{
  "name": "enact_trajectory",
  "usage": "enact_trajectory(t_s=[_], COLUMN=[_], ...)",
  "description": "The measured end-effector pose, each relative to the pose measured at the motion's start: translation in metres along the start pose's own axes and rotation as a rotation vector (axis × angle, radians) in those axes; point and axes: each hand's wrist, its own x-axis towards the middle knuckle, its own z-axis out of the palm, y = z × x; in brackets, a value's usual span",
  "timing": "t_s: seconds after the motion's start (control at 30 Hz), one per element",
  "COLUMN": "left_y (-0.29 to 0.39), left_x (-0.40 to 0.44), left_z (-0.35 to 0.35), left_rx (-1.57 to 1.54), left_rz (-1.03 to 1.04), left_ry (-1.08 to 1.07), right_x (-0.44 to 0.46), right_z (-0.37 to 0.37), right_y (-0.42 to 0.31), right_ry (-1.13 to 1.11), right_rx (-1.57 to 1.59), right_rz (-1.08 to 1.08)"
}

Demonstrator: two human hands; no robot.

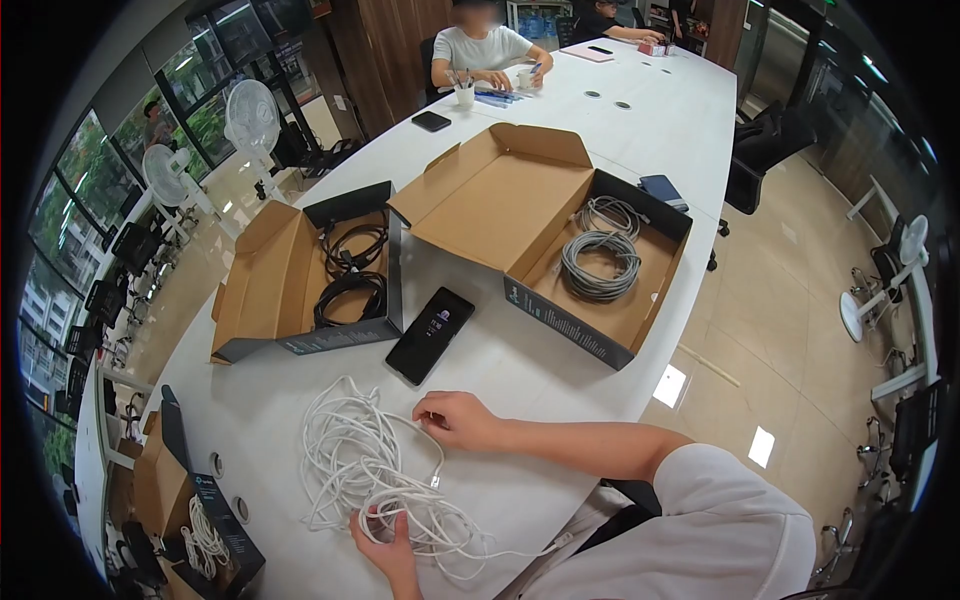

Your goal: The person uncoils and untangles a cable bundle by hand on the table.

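A loose, tangled heap of white cable lies on the white table in front of me. My left hand is at the near side of the heap, its fingers curled round some of the strands. On the heap's right side, my right hand is closed on a strand of the same cable, its fingertips partly hidden. A small pale connector shows near the strand below my right hand. Another cable end reaches toward the table's near edge. Beyond the heap lies a black phone with its screen lit.
An open box holds coiled grey cables; another box holds black cables. At lower left, a third box contains white cables. A person sits across the table near a cup of pens.
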Motion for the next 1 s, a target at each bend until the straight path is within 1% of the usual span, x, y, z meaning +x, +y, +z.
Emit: enact_trajectory(t_s=[0.17,0.27,0.37,0.47,0.57,0.67,0.7,0.8,0.83,0.93,1.0], left_y=[-0.001,0.004,-0.006,-0.005,-0.031,-0.036,0.021,0.03,-0.038,-0.033,-0.044], left_x=[-0.001,-0.003,-0.006,-0.007,-0.004,0.002,0.001,0.004,0.009,0.004,0.002], left_z=[-0.001,0.002,-0.003,-0.002,-0.008,-0.005,0.0,0.001,-0.01,-0.01,-0.013], left_rx=[0.01,-0.027,0.064,0.025,0.013,-0.045,0.118,0.091,-0.011,-0.056,-0.123], left_rz=[-0.029,-0.051,0.014,0.032,0.026,0.112,-0.016,-0.058,0.054,-0.002,-0.02], left_ry=[-0.027,0.004,0.012,0.021,0.047,0.034,-0.086,-0.149,-0.075,-0.076,-0.089], right_x=[0.001,0.002,0.002,0.003,0.002,0.0,0.0,0.001,0.001,0.003,0.003], right_z=[0.0,-0.001,0.001,0.002,0.001,0.004,0.005,0.004,0.005,0.001,-0.002], right_y=[0.002,-0.002,0.0,0.001,0.0,0.005,0.006,0.007,0.006,0.005,0.006], right_ry=[-0.007,-0.017,0.009,-0.01,-0.001,0.021,0.027,0.029,0.035,0.036,0.03], right_rx=[-0.013,-0.018,-0.021,-0.026,-0.027,-0.05,-0.04,-0.049,-0.033,0.024,0.052], right_rz=[0.011,0.024,-0.015,0.012,-0.007,-0.026,-0.025,-0.024,-0.021,-0.021,-0.035])
